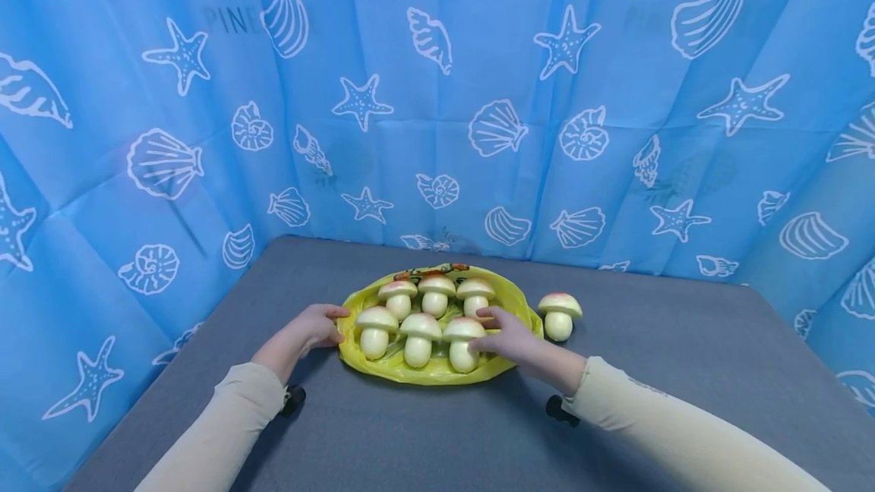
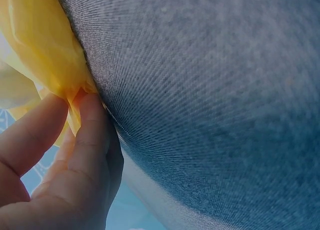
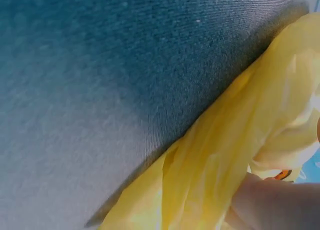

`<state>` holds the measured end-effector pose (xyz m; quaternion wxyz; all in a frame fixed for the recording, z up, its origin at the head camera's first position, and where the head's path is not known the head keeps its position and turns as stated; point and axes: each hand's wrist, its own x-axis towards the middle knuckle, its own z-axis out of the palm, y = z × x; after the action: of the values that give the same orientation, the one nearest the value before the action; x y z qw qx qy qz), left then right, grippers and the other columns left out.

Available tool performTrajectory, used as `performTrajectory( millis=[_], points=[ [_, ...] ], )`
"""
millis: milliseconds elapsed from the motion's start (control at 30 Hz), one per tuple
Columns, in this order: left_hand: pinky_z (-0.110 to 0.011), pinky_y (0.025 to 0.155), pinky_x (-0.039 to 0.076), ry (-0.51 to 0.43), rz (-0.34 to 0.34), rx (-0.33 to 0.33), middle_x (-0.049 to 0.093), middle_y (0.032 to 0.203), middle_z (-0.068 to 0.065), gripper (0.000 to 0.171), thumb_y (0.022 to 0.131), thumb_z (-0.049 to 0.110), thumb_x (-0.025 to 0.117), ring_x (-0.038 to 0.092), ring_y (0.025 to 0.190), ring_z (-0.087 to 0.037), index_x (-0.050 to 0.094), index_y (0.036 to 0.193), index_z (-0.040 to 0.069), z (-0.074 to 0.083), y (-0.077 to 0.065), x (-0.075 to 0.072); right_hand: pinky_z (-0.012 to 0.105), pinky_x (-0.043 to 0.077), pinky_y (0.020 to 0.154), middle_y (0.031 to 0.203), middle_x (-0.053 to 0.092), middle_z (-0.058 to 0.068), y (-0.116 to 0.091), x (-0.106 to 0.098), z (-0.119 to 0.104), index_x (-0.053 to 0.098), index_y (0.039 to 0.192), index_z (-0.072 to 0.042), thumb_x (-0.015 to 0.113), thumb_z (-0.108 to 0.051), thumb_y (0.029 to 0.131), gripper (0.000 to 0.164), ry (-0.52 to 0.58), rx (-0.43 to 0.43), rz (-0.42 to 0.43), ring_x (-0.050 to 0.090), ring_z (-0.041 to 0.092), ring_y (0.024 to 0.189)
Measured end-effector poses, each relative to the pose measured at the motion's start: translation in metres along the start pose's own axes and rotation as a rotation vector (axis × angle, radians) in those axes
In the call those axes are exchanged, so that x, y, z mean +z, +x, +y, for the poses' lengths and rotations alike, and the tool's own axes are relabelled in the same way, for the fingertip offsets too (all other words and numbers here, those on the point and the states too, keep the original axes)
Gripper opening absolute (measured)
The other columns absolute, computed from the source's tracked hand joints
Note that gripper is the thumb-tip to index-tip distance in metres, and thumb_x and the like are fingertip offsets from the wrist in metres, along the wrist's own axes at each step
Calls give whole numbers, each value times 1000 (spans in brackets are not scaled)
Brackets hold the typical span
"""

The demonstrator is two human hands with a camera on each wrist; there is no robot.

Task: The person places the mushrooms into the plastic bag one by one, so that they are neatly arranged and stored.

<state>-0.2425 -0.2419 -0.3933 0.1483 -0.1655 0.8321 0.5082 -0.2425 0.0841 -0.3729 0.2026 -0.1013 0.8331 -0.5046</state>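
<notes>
A yellow plastic bag (image 1: 431,376) lies spread open on the table, with several toy mushrooms in two rows inside it. They have pale stems and cream caps, some tinged red, like this front-left mushroom (image 1: 374,332). At the bag's left end, my left hand (image 1: 316,327) pinches the gathered plastic between thumb and fingers, which the left wrist view shows close up. My right hand (image 1: 509,336) reaches over the bag's right side and grips the front-right mushroom (image 1: 462,355) by its cap. In the right wrist view the bag's wall (image 3: 210,165) hides most of that hand.
One more mushroom (image 1: 560,317) stands outside the bag, just to its right. The grey cloth-covered table (image 1: 656,340) extends around the bag. Behind and to the sides hangs a blue curtain (image 1: 437,158) printed with white shells and starfish.
</notes>
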Motion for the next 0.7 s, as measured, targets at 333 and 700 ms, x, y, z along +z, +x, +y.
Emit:
performTrajectory(
  millis=[333, 700],
  points=[
    [-35, 85, 54, 18, 4, -9, 42, 141, -27, 55, 86, -16, 59, 50, 122, -35, 48, 139, -5, 0, 2, -1, 49, 46, 95, 138, 45, 29, -13, -19, -2, 43, 139, 6, 68, -7, 89, 58, 29, 1, 33, 45, 41, 125],
    [-39, 90, 52, 20, 5, 12, 42, 140, -29, 53, 87, -16, 57, 47, 124, -38, 46, 138, -7, 2, -5, 1, 51, 46, 96, 140, 41, 32, -28, -43, 3, 36, 141, 9, 60, -7, 94, 55, 106, -30, 33, 47, 41, 123]
  ],
)
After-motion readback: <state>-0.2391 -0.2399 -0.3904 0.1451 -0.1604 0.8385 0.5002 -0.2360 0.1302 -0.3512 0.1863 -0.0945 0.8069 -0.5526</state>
